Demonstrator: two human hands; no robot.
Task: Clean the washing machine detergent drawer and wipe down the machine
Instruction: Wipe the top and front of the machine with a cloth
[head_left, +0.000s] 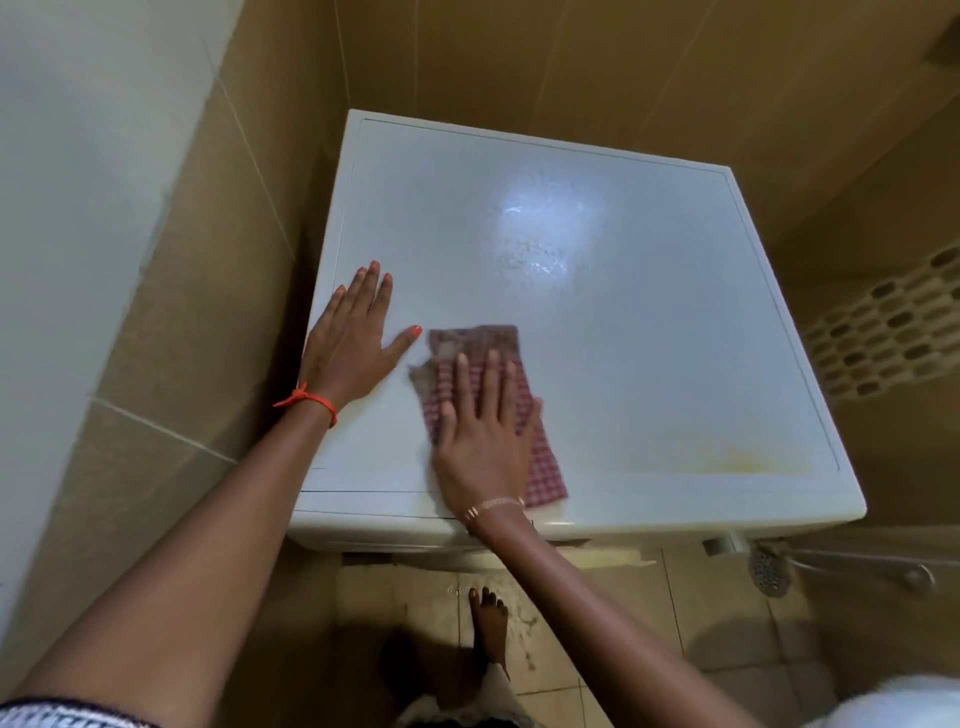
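Wipe-down step: the right hand (485, 441), fingers flat, presses a checked cloth (540, 467) onto the washing machine top (649, 312) while the left hand (353, 338) rests open beside it; next, the yellowish stain (748, 460) near the front right edge probably calls for firmer strokes.

Wrists: orange string (306, 399), gold chain bracelet (493, 505).

right hand (480, 447) presses cloth (493, 410) on machine (649, 338)

Red-and-white checked cloth (488, 405), white washing machine (649, 322), beige wall tiles (571, 62), orange wrist string (306, 399).
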